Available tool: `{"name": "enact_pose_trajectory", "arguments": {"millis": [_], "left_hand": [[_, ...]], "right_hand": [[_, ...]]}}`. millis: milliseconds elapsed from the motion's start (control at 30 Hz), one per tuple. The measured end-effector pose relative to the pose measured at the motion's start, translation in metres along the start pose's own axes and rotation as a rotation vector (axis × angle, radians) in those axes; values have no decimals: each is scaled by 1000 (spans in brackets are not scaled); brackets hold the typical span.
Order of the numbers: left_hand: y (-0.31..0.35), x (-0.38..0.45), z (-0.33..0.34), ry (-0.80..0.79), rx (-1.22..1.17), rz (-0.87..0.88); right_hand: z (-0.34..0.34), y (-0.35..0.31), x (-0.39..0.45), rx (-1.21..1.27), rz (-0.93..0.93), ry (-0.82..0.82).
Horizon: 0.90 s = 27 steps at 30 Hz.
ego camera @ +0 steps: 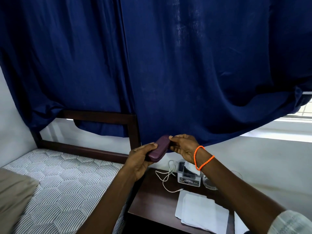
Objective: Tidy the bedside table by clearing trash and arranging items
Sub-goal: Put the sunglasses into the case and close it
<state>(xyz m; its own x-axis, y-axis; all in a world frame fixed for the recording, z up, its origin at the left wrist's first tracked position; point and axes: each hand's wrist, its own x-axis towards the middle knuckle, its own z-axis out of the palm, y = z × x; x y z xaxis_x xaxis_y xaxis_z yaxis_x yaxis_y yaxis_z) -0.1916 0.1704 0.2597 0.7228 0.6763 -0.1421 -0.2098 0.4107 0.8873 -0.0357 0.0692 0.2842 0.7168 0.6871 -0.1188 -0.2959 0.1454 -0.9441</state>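
A dark purple case point(159, 147) is held up in the air above the dark wooden bedside table point(152, 196). My left hand point(140, 159) grips its lower end. My right hand point(182, 147), with orange cords round the wrist, pinches its upper end. On the table below lie a white cord point(166, 176), a small open box with a label point(189, 174), a clear glass point(210, 181) partly hidden by my right arm, and white folded paper point(200, 210).
A bed with a striped mattress point(67, 179) and dark headboard point(101, 117) stands left of the table. A beige pillow point(13, 196) lies at the lower left. Dark blue curtains point(168, 65) hang behind. A window sill point(278, 130) is at the right.
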Motion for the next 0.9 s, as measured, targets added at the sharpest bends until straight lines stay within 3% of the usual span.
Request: {"name": "enact_pose_trajectory", "arguments": {"millis": [467, 900], "left_hand": [[-26, 14, -16, 19, -73, -8], [-133, 62, -93, 152, 11, -130]], "right_hand": [[-1, 34, 5, 12, 35, -1], [1, 174, 24, -7, 242, -4]]}}
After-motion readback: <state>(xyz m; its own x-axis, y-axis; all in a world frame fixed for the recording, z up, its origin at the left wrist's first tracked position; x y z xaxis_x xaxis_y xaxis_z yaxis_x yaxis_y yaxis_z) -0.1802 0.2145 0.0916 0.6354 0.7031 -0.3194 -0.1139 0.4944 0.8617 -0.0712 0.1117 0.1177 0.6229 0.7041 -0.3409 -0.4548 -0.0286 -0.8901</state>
